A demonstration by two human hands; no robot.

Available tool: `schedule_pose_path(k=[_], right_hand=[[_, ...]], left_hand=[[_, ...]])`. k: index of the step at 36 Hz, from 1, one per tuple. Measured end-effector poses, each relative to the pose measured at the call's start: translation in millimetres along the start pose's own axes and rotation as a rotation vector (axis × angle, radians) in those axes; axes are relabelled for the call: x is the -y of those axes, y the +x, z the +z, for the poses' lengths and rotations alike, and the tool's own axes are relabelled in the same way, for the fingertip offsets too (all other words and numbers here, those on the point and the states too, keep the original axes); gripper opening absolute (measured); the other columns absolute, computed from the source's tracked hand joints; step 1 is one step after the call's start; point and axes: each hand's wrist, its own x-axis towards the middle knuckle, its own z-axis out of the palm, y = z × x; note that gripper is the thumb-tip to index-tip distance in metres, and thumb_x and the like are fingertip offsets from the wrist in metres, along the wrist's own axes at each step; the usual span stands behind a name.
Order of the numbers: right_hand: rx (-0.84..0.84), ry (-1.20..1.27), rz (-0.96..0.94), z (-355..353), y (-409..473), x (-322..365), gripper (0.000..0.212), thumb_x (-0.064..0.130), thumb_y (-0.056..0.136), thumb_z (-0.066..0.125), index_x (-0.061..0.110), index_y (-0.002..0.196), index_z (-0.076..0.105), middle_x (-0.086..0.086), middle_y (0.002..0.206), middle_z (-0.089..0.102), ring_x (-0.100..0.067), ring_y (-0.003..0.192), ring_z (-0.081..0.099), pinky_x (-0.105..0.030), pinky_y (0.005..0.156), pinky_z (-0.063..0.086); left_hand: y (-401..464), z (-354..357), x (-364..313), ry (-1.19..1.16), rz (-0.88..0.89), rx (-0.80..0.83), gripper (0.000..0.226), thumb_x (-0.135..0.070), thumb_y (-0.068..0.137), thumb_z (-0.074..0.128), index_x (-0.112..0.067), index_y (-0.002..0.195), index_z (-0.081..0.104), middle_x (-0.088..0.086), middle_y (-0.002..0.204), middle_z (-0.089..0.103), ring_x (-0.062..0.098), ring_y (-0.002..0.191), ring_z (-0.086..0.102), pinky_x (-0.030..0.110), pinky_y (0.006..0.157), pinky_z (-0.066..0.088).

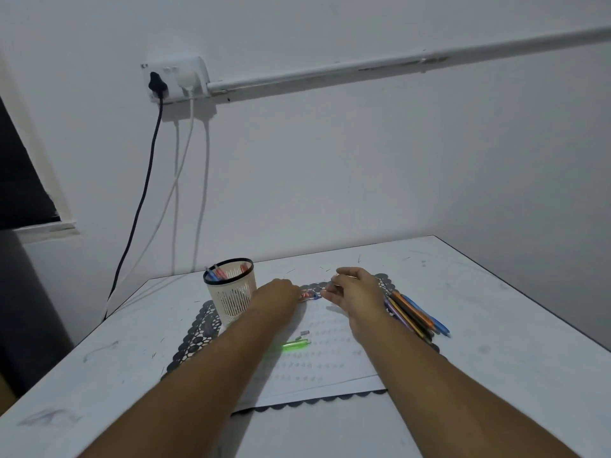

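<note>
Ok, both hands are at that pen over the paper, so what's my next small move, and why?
Probably ease the small piece pinched in the right hand toward the end of the pen that the left hand holds. The two sit nearly in line, just apart, so a short push looks enough to join them.

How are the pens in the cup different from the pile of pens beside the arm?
The pens in the cup lean upright; the pile of pens lies flat. The pens in the cup are few, blue and red; the pile of pens has more, some orange. Both are thin coloured pens.
</note>
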Motion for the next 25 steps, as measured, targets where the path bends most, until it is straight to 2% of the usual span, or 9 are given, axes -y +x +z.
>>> schedule_pose_path(k=[2, 4, 7, 9, 13, 15, 17, 21, 25], right_hand=[[0.008, -0.023, 0.011, 0.1, 0.3, -0.7, 0.016, -0.003, 0.097, 0.059, 0.007, 0.110, 0.061, -0.009, 0.069, 0.067, -0.019, 0.057, 0.068, -0.054, 0.093, 0.060], [0.016, -0.031, 0.011, 0.3, -0.3, -0.5, 0.016, -0.002, 0.097, 0.059, 0.009, 0.108, 0.061, -0.004, 0.062, 0.067, -0.019, 0.055, 0.067, -0.056, 0.094, 0.059], [0.036, -0.064, 0.004, 2.6, -3.3, 0.7, 0.018, -0.001, 0.097, 0.058, 0.009, 0.112, 0.059, -0.011, 0.077, 0.069, -0.023, 0.058, 0.066, -0.051, 0.083, 0.064], [0.038, -0.068, -0.017, 3.9, -5.8, 1.0, 0.019, -0.003, 0.097, 0.056, 0.006, 0.114, 0.058, -0.016, 0.088, 0.068, -0.024, 0.061, 0.067, -0.042, 0.072, 0.066], [0.049, -0.135, -0.034, 4.8, -9.4, 0.1, 0.018, -0.001, 0.099, 0.052, 0.008, 0.113, 0.056, -0.022, 0.093, 0.071, -0.028, 0.064, 0.069, -0.040, 0.064, 0.064], [0.053, -0.181, -0.042, 7.3, -11.4, -1.5, 0.016, 0.002, 0.100, 0.053, 0.010, 0.114, 0.056, -0.024, 0.098, 0.074, -0.028, 0.065, 0.071, -0.040, 0.061, 0.063], [0.061, -0.202, -0.048, 8.5, -12.7, -2.7, 0.015, 0.005, 0.100, 0.054, 0.011, 0.114, 0.055, -0.021, 0.094, 0.075, -0.027, 0.065, 0.070, -0.039, 0.059, 0.061], [0.095, -0.252, -0.056, 12.4, -18.1, -4.4, 0.016, 0.006, 0.100, 0.055, 0.014, 0.113, 0.054, -0.018, 0.092, 0.077, -0.028, 0.066, 0.067, -0.038, 0.056, 0.057], [0.099, -0.296, -0.074, 16.7, -23.8, -6.2, 0.015, 0.004, 0.098, 0.057, 0.014, 0.109, 0.055, -0.019, 0.090, 0.076, -0.028, 0.066, 0.065, -0.036, 0.052, 0.054]], left_hand=[[-2.2, 1.8, -0.3, -0.012, 0.004, -0.025, 0.026, -0.023, 0.103, 0.042, -0.017, 0.114, 0.066, 0.003, 0.110, 0.062, 0.024, 0.110, 0.061, 0.032, 0.073, 0.046], [-3.0, 4.1, 3.9, -0.062, 0.030, -0.033, 0.023, -0.015, 0.100, 0.047, -0.016, 0.119, 0.060, 0.003, 0.115, 0.058, 0.023, 0.114, 0.055, 0.038, 0.079, 0.051], [-7.9, 2.4, 10.9, -0.176, 0.069, -0.102, 0.029, -0.007, 0.096, 0.049, -0.018, 0.120, 0.061, 0.002, 0.113, 0.058, 0.022, 0.110, 0.054, 0.038, 0.081, 0.051], [-17.0, -3.3, 14.6, -0.298, 0.091, -0.125, 0.022, -0.013, 0.098, 0.052, -0.020, 0.112, 0.068, -0.002, 0.101, 0.062, 0.020, 0.098, 0.059, 0.036, 0.081, 0.050], [-49.4, -17.4, 26.2, -0.546, 0.135, -0.059, 0.010, -0.026, 0.097, 0.063, -0.025, 0.098, 0.073, -0.012, 0.090, 0.066, 0.006, 0.082, 0.060, 0.029, 0.076, 0.053], [-66.7, -19.0, 34.2, -0.567, 0.142, -0.027, 0.009, -0.027, 0.096, 0.064, -0.028, 0.096, 0.073, -0.015, 0.090, 0.066, 0.003, 0.081, 0.061, 0.028, 0.074, 0.054], [-79.1, -14.7, 37.2, -0.580, 0.128, 0.005, 0.008, -0.029, 0.094, 0.065, -0.030, 0.093, 0.073, -0.016, 0.089, 0.066, 0.002, 0.081, 0.061, 0.026, 0.073, 0.054], [-93.8, 0.5, 43.1, -0.681, 0.093, 0.051, 0.012, -0.043, 0.081, 0.066, -0.035, 0.089, 0.070, -0.018, 0.089, 0.065, 0.003, 0.082, 0.063, 0.032, 0.074, 0.057], [-94.0, 5.5, 46.2, -0.638, 0.122, 0.032, 0.006, -0.032, 0.088, 0.071, -0.033, 0.094, 0.070, -0.018, 0.092, 0.063, 0.001, 0.084, 0.059, 0.028, 0.077, 0.055]])
